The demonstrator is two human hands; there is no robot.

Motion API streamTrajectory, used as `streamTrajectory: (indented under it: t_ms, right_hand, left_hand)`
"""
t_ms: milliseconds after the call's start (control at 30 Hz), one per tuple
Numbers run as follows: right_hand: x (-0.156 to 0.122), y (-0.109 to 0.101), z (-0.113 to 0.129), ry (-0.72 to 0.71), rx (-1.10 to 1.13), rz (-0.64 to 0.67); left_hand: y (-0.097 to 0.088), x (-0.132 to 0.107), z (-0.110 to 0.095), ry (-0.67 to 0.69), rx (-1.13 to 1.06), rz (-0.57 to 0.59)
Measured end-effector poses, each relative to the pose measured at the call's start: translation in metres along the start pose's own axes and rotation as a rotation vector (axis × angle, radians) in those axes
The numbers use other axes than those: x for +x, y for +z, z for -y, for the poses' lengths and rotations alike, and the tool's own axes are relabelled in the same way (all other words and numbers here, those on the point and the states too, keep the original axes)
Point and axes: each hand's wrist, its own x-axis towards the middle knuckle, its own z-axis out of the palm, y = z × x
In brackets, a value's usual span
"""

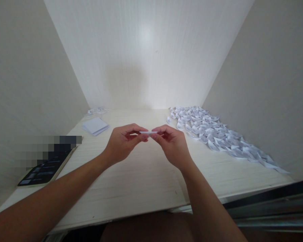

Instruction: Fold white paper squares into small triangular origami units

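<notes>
Above the middle of the pale table, a small folded piece of white paper is held edge-on towards me. My left hand pinches its left end between thumb and fingers. At the other end my right hand grips it in the same way, the two thumbs close together beneath it. Most of the paper is hidden by my fingertips, so its full shape cannot be made out.
Many folded white paper boats crowd the table's right side. A stack of square white paper lies at left, with paper scraps behind it. A dark-screened tablet rests at the left edge. Pale walls enclose the table.
</notes>
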Motion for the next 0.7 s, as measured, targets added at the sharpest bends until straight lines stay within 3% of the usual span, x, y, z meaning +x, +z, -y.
streamTrajectory:
  t_ms: [200,700]
  right_hand:
    - [-0.0001,-0.0008,0.0034,0.039,0.101,0.024]
    - [-0.0007,0.0034,-0.0001,0.019,0.035,-0.002]
  left_hand:
    - [-0.0005,-0.001,-0.0006,-0.001,-0.006,0.001]
    - [0.002,0.0001,-0.002,-0.051,0.015,0.001]
